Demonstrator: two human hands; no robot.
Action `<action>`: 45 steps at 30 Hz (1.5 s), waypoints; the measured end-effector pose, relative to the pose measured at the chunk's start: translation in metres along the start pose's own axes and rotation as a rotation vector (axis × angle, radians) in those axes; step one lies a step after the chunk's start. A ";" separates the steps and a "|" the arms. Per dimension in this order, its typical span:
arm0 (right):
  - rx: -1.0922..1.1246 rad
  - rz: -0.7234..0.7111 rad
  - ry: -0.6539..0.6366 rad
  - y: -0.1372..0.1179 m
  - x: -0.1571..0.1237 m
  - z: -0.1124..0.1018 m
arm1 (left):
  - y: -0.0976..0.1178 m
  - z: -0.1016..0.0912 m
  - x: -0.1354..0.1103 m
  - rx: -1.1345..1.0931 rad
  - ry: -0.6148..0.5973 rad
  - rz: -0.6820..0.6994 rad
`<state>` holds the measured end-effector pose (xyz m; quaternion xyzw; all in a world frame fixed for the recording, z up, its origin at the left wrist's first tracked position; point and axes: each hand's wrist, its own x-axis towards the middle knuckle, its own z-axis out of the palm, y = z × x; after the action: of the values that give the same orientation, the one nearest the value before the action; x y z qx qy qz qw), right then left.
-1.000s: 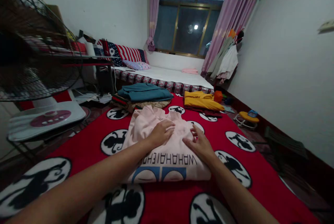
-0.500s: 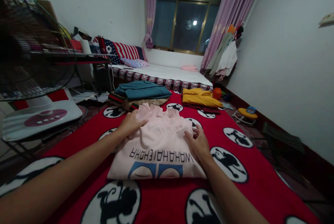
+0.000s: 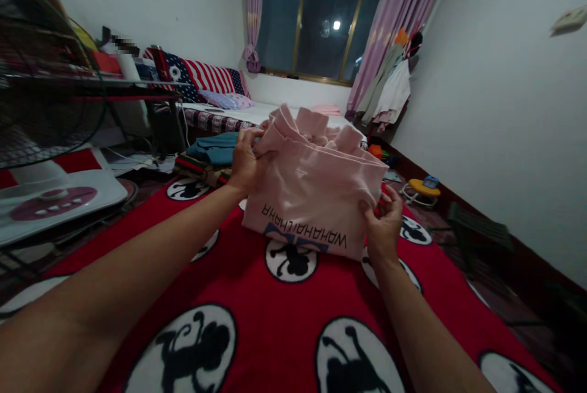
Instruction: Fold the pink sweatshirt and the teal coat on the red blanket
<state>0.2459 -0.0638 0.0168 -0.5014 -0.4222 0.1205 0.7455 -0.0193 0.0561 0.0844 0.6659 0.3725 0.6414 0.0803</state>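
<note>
A folded pale pink garment (image 3: 312, 191) with dark upside-down lettering and a blue print hangs lifted off the red blanket (image 3: 284, 326). My left hand (image 3: 245, 164) is closed on its upper left edge. My right hand (image 3: 383, 228) pinches its lower right corner. The garment tilts, its far end raised higher than its near end, and it hides part of the piles behind it.
A folded teal pile (image 3: 213, 148) lies behind the garment on the left. A standing fan (image 3: 41, 112) and its white base (image 3: 50, 200) are at the left. A bed (image 3: 229, 115) lies under the window; clothes (image 3: 389, 96) hang at right, with a small yellow stool (image 3: 419, 191) below.
The pink garment lay flat on the blanket under my hands. Both hands moved to its sides, gripped it and lifted it up and away from me.
</note>
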 end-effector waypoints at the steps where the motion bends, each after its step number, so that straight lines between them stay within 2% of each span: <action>1: -0.036 0.013 0.021 0.010 0.007 -0.007 | -0.005 0.006 0.003 -0.008 0.014 -0.019; 2: -0.072 0.070 0.027 0.021 0.013 -0.014 | -0.010 0.011 0.002 -0.029 -0.025 -0.056; 5: -0.135 0.255 -0.023 0.044 0.017 -0.024 | -0.019 0.019 -0.022 -0.075 -0.275 -0.180; 7: -0.159 0.236 -0.084 0.050 0.013 -0.021 | -0.018 0.016 -0.043 -0.059 -0.443 -0.186; 9: -0.189 0.172 -0.138 0.050 0.008 -0.016 | -0.010 0.007 -0.058 -0.067 -0.574 -0.170; 11: -0.201 0.154 -0.181 0.046 0.004 -0.012 | 0.004 -0.006 -0.063 -0.143 -0.667 -0.202; 14: -0.124 0.165 -0.159 0.039 0.004 -0.012 | 0.028 -0.034 -0.057 -0.322 -0.768 -0.354; 15: -0.079 0.167 -0.125 0.036 0.004 -0.013 | 0.034 -0.044 -0.054 -0.375 -0.837 -0.416; 17: 0.007 0.163 -0.057 0.032 0.004 -0.016 | 0.044 -0.066 -0.050 -0.432 -1.079 -0.533; 20: 0.106 0.193 -0.055 0.028 0.003 -0.017 | 0.047 -0.093 -0.051 -0.380 -1.569 -0.622; 22: 0.155 0.261 -0.163 0.025 0.001 -0.016 | 0.045 -0.103 -0.054 -0.327 -1.807 -0.623; 24: 0.172 0.324 -0.320 0.021 -0.003 -0.013 | 0.041 -0.104 -0.054 -0.332 -1.898 -0.640; 25: 0.165 0.340 -0.403 0.019 -0.006 -0.011 | 0.037 -0.101 -0.053 -0.339 -1.861 -0.657; 26: 0.154 0.345 -0.478 0.017 -0.008 -0.009 | 0.032 -0.097 -0.050 -0.330 -1.762 -0.665; 28: 0.113 0.313 -0.610 0.015 -0.014 -0.006 | 0.017 -0.084 -0.044 -0.225 -1.417 -0.599; 30: 0.016 0.223 -0.718 0.014 -0.020 -0.003 | -0.001 -0.066 -0.039 -0.029 -1.054 -0.450; 32: -0.112 0.094 -0.801 0.016 -0.024 0.000 | -0.020 -0.047 -0.041 0.167 -0.842 -0.312; 34: -0.216 -0.047 -0.875 0.019 -0.027 0.000 | -0.032 -0.029 -0.048 0.320 -0.782 -0.233; 37: -0.293 -0.185 -0.932 0.023 -0.029 -0.001 | -0.033 -0.004 -0.067 0.449 -0.800 -0.134; 41: -0.421 -0.120 -0.880 0.021 -0.031 0.004 | -0.022 0.020 -0.092 0.607 -0.766 -0.018; 43: -0.606 -0.089 -0.856 0.015 -0.032 0.014 | -0.019 0.027 -0.099 0.645 -0.730 -0.015; 45: -0.856 -0.119 -0.883 0.007 -0.032 0.029 | -0.020 0.029 -0.102 0.644 -0.716 -0.011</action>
<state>0.2061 -0.0614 -0.0011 -0.6345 -0.7292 0.0948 0.2381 0.0093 0.0200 -0.0127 0.8339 0.5046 0.2236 -0.0034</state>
